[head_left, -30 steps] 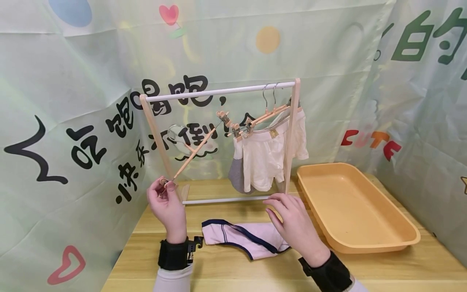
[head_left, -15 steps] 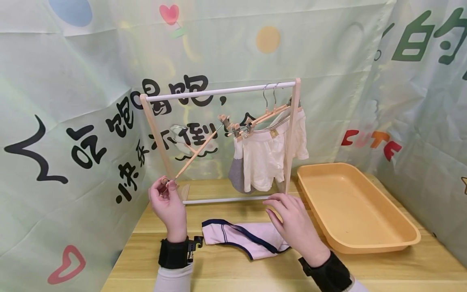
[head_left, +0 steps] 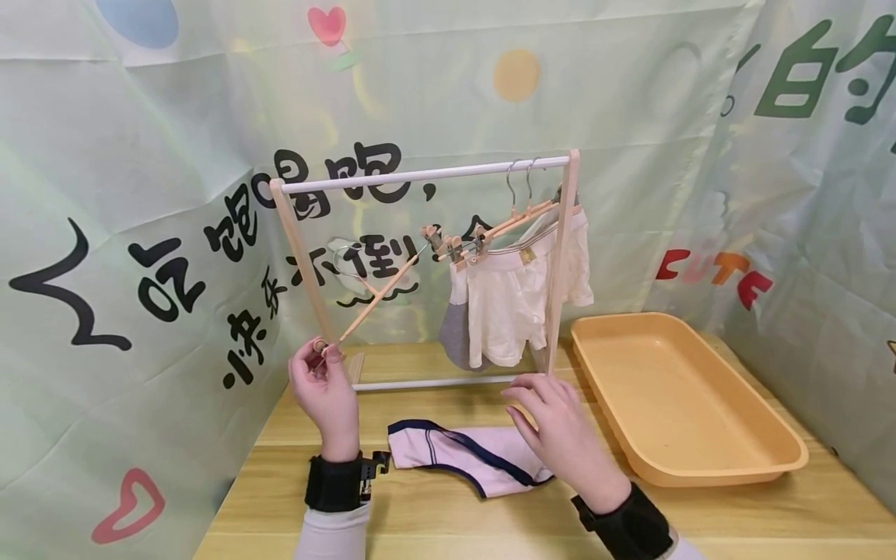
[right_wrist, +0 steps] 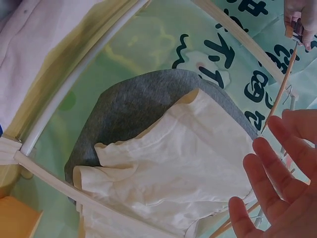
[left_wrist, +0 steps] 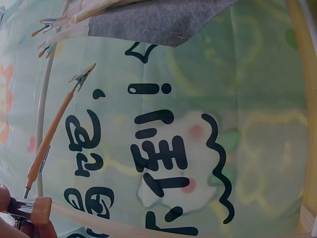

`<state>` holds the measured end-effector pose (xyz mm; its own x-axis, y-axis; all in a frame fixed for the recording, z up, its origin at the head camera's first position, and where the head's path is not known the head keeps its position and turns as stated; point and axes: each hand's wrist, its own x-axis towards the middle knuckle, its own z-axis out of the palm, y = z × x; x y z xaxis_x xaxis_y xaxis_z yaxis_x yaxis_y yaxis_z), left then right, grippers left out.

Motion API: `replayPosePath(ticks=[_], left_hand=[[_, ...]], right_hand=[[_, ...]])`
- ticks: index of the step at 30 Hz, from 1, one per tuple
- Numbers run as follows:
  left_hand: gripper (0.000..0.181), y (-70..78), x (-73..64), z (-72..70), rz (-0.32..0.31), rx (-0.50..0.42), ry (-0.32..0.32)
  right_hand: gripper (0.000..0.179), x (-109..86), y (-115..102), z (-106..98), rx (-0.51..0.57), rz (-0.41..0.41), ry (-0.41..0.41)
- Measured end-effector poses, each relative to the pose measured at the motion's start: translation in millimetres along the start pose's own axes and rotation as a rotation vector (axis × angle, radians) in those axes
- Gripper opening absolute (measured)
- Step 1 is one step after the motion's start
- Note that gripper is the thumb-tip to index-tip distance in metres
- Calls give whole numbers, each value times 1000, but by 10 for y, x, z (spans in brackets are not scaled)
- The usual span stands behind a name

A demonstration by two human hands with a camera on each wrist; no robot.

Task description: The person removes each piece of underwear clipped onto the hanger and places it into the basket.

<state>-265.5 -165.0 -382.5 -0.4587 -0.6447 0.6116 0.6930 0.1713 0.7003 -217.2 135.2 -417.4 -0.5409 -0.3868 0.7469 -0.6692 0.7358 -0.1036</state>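
My left hand [head_left: 323, 389] pinches the clip at one end of a wooden clip hanger [head_left: 371, 302], which slants up and to the right in front of the rack. The hanger's far clip [head_left: 432, 236] is bare of cloth. In the left wrist view, fingers close on the metal-and-wood clip [left_wrist: 33, 210]. My right hand [head_left: 560, 428] hovers with loosely bent fingers, holding nothing, near the rack's right foot. Beneath it lie pink underpants [head_left: 455, 459] with navy trim, flat on the table. Cream shorts [head_left: 507, 311] and a grey-and-white garment [head_left: 455, 334] hang on the rack.
A small clothes rack with a white top bar [head_left: 420, 176] stands on the wooden table [head_left: 280, 498]. Two hanger hooks sit at the bar's right end. An orange tray [head_left: 689, 473] lies to the right. Printed cloth [head_left: 210, 101] walls off the back and sides.
The hanger in my left hand has shifted slightly right, and its far clip sits lower and nearer the hanging clothes. My right hand has hardly moved.
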Motion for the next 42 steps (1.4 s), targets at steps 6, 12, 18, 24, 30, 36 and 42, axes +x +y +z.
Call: replayPosePath(ticks=[6, 12, 18, 24, 30, 36, 42], left_hand=[[32, -16, 4, 1, -4, 2, 2], [33, -32, 6, 1, -2, 11, -2], [34, -1, 3, -9, -11, 14, 4], [33, -4, 20, 1, -17, 22, 7], [34, 17, 24, 5, -16, 15, 6], [33, 9, 18, 10, -17, 13, 11], [33, -8, 25, 17, -13, 3, 16]], right_hand=[[26, -14, -27, 64, 16, -14, -42], [40, -68, -37, 175, -11, -30, -103], [44, -115, -56, 260, -15, -36, -154], [47, -123, -71, 308, -6, -58, -186], [50, -143, -78, 379, -21, -70, -209], [49, -194, -75, 445, 2, -48, -242], [55, -253, -46, 522, 6, -56, -287]])
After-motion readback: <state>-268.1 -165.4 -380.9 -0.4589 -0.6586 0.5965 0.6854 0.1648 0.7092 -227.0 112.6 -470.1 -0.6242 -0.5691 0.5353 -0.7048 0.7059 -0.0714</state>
